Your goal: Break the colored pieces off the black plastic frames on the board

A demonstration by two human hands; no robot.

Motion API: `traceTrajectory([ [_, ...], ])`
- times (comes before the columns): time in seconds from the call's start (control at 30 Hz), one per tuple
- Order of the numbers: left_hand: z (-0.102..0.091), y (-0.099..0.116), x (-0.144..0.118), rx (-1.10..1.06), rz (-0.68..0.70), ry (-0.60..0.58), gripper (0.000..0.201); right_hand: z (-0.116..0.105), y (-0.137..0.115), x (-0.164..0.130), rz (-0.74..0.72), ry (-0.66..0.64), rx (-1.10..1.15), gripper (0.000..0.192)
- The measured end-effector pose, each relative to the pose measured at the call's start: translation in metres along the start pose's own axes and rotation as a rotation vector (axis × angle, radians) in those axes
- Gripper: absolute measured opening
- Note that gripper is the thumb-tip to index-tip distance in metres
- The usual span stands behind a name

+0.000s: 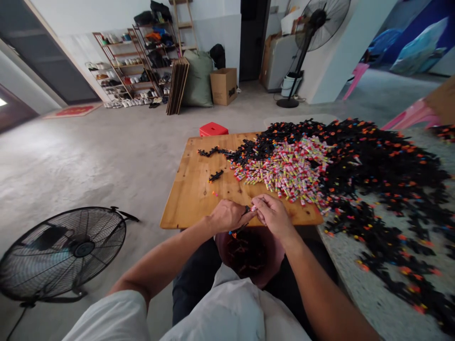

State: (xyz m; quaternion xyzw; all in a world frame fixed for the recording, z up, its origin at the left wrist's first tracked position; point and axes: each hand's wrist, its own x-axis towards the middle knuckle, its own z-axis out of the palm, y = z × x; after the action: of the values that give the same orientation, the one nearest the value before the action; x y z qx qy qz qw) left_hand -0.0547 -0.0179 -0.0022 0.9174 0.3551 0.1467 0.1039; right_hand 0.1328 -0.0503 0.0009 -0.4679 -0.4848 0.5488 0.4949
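Observation:
My left hand (227, 216) is closed around a small black toy gun (239, 232), whose blue and orange tip sticks out below the fingers. Pinched in my right hand (273, 213) is a small pink-and-white tube (253, 208), held against the toy gun. Both hands meet over the near edge of the wooden table (188, 199). Below them, between my knees, stands a reddish bucket (273, 265) with dark pieces inside. A single black toy gun (215, 176) lies on the boards, beyond a few tiny orange and pink bits (215, 193).
A heap of pink-and-white tubes (291, 166) lies on the table's right side. Black toy guns (384, 151) are piled behind it and across the stone surface (341, 251) at right. A floor fan (83, 248) stands at left, a red stool (213, 129) behind the table.

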Motion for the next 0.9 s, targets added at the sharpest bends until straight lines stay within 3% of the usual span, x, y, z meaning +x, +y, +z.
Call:
traceTrajectory([
  [0.17,-0.007,-0.002,0.001,-0.039,0.096,0.000,0.064,0.002,0.010,-0.005,-0.048,-0.003,0.138,0.037],
  [0.4,-0.015,-0.003,0.002,-0.025,0.131,0.009,0.062,-0.001,0.006,-0.016,-0.184,-0.004,-0.055,0.031],
  [0.6,-0.014,-0.004,0.001,0.103,0.146,0.006,0.067,-0.001,-0.005,-0.011,-0.123,-0.097,-0.165,0.033],
  [0.77,-0.015,-0.001,-0.002,0.139,0.127,-0.039,0.072,0.000,0.012,-0.010,-0.065,-0.068,-0.007,0.032],
  [0.9,-0.020,-0.001,0.004,0.146,0.196,-0.082,0.069,0.004,0.022,-0.010,-0.030,-0.033,0.159,0.031],
])
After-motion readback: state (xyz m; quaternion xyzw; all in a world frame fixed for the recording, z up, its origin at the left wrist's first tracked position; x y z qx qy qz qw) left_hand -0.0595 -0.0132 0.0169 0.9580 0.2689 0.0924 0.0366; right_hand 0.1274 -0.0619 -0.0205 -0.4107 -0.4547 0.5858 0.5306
